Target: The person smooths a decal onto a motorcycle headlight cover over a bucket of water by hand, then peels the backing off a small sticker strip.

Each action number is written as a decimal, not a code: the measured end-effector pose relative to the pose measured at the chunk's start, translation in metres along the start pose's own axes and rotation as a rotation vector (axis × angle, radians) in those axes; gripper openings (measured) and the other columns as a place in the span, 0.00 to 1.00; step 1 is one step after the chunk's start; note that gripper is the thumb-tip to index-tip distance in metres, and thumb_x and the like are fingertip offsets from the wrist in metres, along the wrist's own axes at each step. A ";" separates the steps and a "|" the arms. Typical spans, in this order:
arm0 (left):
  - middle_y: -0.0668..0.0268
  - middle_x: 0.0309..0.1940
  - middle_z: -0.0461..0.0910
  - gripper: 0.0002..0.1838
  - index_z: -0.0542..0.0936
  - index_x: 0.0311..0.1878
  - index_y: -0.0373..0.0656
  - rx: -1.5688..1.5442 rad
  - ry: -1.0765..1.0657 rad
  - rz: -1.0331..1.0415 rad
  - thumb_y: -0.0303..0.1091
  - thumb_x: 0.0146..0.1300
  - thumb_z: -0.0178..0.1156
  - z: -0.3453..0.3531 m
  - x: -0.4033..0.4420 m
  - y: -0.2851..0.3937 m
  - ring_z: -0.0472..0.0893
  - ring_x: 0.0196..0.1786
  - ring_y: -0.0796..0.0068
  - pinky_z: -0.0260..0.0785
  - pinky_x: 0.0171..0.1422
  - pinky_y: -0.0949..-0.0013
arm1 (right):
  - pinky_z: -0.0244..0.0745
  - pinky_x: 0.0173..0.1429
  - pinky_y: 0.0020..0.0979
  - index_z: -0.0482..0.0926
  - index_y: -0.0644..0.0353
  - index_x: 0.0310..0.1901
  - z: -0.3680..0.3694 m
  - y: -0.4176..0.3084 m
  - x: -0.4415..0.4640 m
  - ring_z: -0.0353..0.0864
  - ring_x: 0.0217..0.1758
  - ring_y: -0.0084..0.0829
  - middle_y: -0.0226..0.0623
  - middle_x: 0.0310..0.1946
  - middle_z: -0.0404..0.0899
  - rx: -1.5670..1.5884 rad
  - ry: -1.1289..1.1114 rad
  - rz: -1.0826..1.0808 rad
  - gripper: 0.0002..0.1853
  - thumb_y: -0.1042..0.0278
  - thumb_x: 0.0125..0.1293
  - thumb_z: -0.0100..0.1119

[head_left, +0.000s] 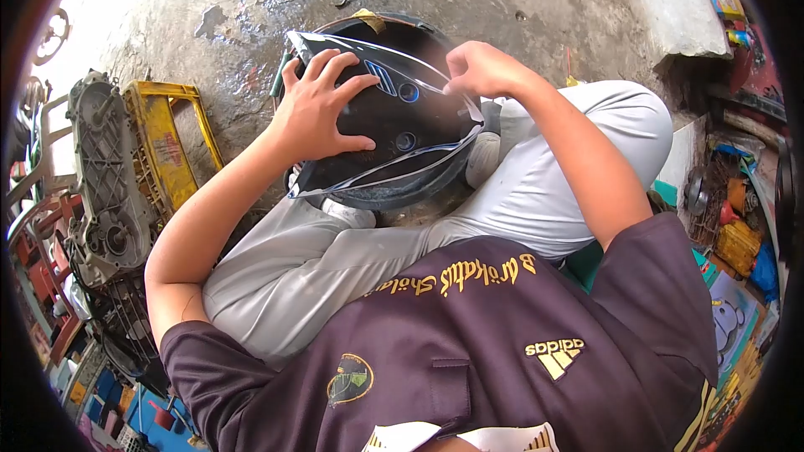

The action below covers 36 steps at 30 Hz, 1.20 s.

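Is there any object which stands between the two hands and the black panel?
Nothing visible does. The left hand lies spread directly on the black panel. The right hand is at the panel's far right edge, also with no obstacle visible, though I cannot tell whether it touches.

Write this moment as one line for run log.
left hand: spread on black panel; right hand: at panel's edge; panel: over round tub

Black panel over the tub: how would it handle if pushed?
Probably stiff: the black panel keeps its angular shape under the left hand. Likely slick, given the bright reflections along its edges. Might slide or tip: its left corners overhang the round tub.
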<state>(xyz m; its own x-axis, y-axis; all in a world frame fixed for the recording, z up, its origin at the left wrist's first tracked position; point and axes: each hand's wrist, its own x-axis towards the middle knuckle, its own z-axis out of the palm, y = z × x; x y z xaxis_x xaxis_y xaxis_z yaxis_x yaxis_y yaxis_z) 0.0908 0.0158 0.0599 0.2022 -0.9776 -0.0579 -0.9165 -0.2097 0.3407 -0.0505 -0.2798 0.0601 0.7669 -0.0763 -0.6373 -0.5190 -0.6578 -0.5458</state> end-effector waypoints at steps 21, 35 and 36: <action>0.60 0.75 0.68 0.49 0.77 0.74 0.64 0.016 -0.019 -0.013 0.62 0.45 0.82 -0.002 0.002 0.003 0.62 0.83 0.50 0.47 0.79 0.24 | 0.80 0.47 0.40 0.83 0.61 0.36 0.018 0.014 0.007 0.87 0.41 0.37 0.43 0.35 0.88 0.036 0.165 -0.030 0.20 0.53 0.58 0.83; 0.60 0.75 0.67 0.50 0.76 0.74 0.64 0.008 -0.003 0.001 0.62 0.45 0.82 0.000 0.003 0.001 0.61 0.83 0.50 0.46 0.80 0.24 | 0.78 0.43 0.40 0.84 0.63 0.32 0.022 0.001 -0.002 0.85 0.35 0.35 0.42 0.30 0.87 0.001 0.134 0.184 0.25 0.45 0.63 0.79; 0.60 0.75 0.67 0.50 0.76 0.74 0.64 0.008 -0.018 -0.008 0.62 0.44 0.82 -0.001 0.003 0.001 0.61 0.83 0.50 0.46 0.80 0.24 | 0.78 0.43 0.40 0.84 0.63 0.32 0.022 0.004 -0.001 0.85 0.35 0.35 0.42 0.30 0.87 0.004 0.138 0.184 0.25 0.45 0.63 0.79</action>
<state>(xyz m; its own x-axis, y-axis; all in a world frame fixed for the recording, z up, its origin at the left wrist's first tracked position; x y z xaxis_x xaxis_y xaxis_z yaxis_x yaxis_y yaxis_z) 0.0908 0.0123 0.0609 0.2032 -0.9761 -0.0772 -0.9176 -0.2173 0.3329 -0.0620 -0.2655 0.0465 0.7038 -0.2967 -0.6455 -0.6559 -0.6205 -0.4299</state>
